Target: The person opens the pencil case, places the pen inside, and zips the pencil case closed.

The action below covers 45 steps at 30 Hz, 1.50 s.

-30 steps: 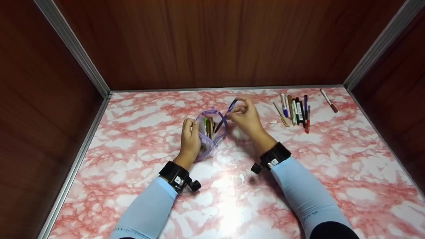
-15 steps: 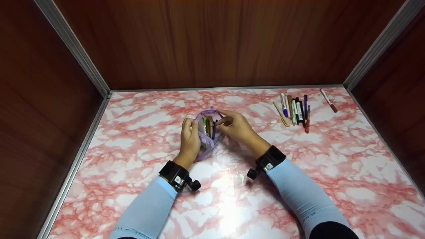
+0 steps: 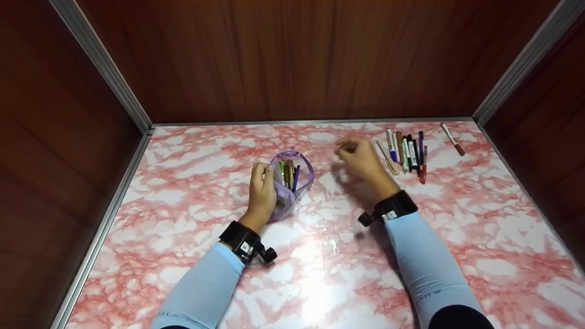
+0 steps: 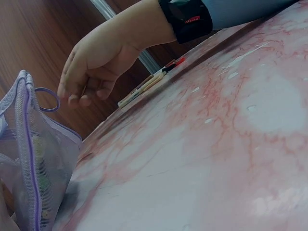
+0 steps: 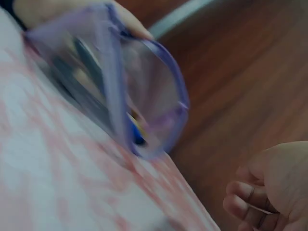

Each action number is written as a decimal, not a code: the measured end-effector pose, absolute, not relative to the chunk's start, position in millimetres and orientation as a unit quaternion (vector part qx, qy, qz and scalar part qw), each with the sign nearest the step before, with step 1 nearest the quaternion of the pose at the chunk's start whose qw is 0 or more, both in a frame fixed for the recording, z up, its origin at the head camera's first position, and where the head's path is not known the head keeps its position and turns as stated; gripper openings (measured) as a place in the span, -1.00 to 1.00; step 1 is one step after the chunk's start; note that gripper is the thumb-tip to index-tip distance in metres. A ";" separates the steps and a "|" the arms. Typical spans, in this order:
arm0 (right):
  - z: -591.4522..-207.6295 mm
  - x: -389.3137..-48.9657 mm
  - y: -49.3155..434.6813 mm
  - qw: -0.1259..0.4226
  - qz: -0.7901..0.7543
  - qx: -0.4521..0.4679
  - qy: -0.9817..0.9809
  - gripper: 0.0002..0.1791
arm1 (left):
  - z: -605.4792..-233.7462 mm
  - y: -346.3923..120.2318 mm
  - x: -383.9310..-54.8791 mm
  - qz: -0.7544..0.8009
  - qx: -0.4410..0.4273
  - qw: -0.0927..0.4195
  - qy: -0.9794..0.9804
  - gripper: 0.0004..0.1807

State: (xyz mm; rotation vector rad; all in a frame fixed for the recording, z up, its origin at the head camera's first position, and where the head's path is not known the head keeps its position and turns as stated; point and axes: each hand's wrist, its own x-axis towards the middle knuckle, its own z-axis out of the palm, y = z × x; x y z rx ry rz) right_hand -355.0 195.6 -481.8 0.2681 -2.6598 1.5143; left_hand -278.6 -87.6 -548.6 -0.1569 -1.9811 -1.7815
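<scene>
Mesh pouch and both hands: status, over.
Left hand gripping purple mesh pouch; open, pens inside. Right hand looks empty, between pouch and loose pens. Nothing across pouch opening.

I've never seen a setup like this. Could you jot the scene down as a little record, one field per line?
Left hand: the left hand grips one side of the pouch
Container: purple mesh pouch, mouth open
Contents: several upright pens, some hidden
Right hand: the right hand is raised between pouch and loose pens, fingers bent, no pen seen in it
Loose items: a cluster of pens lying side by side
Set apart: one white marker with a dark red end, right of the cluster
Surface: pink-and-white marbled table
</scene>
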 end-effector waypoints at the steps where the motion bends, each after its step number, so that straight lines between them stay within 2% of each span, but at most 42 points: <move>1: -481.1 -357.3 202.8 0.045 0.482 0.080 -0.871 -0.69 | -548.3 -87.6 -278.3 -0.649 -0.056 0.233 -0.722 -0.76; 10: -479.7 -369.8 269.2 0.114 0.399 0.009 -0.910 -0.63 | -547.2 -88.7 -278.3 -0.637 -0.052 0.227 -0.735 -0.75; 15: -481.8 -366.7 299.6 0.118 0.378 -0.027 -0.918 -0.60 | -546.4 -88.3 -277.9 -0.633 -0.055 0.230 -0.737 -0.76; 22: -478.8 -363.0 338.8 0.072 0.316 -0.127 -0.937 -0.37 | -548.1 -87.8 -279.0 -0.636 -0.058 0.236 -0.732 -0.75; 28: -477.4 -360.5 362.0 0.015 0.274 -0.190 -0.943 -0.28 | -547.7 -87.8 -279.0 -0.637 -0.055 0.232 -0.733 -0.76; 38: -483.4 -355.7 379.3 -0.017 0.271 -0.186 -0.944 -0.45 | -547.5 -87.9 -277.8 -0.632 -0.053 0.229 -0.738 -0.75; 45: -485.7 -357.2 380.7 -0.018 0.272 -0.183 -0.945 -0.59 | -547.8 -87.8 -278.8 -0.625 -0.054 0.238 -0.742 -0.74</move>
